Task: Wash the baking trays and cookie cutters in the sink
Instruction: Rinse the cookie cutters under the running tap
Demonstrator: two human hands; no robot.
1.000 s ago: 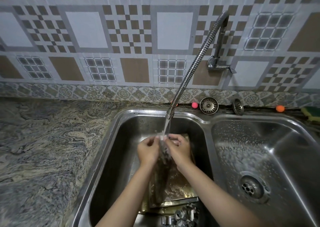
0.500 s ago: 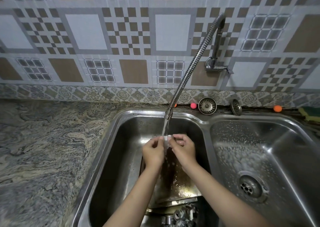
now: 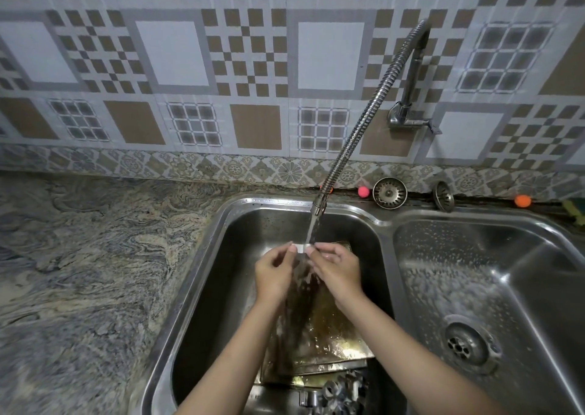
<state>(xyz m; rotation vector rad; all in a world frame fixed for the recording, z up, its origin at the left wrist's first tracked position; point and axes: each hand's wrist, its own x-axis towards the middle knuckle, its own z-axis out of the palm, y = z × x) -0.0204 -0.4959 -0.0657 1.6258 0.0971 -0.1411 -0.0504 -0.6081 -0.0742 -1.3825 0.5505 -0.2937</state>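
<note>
**Rinsing a cookie cutter under the tap**

We are holding a small pale cookie cutter point(image 3: 300, 248) in the stream just below the faucet point(image 3: 317, 207), at centre frame over the left sink basin point(image 3: 202, 288). Our left hand point(image 3: 274, 272) and right hand point(image 3: 337, 269) are each pinching an end of it with curled fingertips. Baking trays point(image 3: 329, 335) are lying wet beneath, with more cutters point(image 3: 343, 389) heaped at the lower edge. By our judgement, we are mid-rinse; next comes setting this piece aside and picking another.

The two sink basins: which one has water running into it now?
The left basin, where both hands hold a small piece under the tap's stream above the trays. The right basin shows only droplets and its bare drain.
</note>
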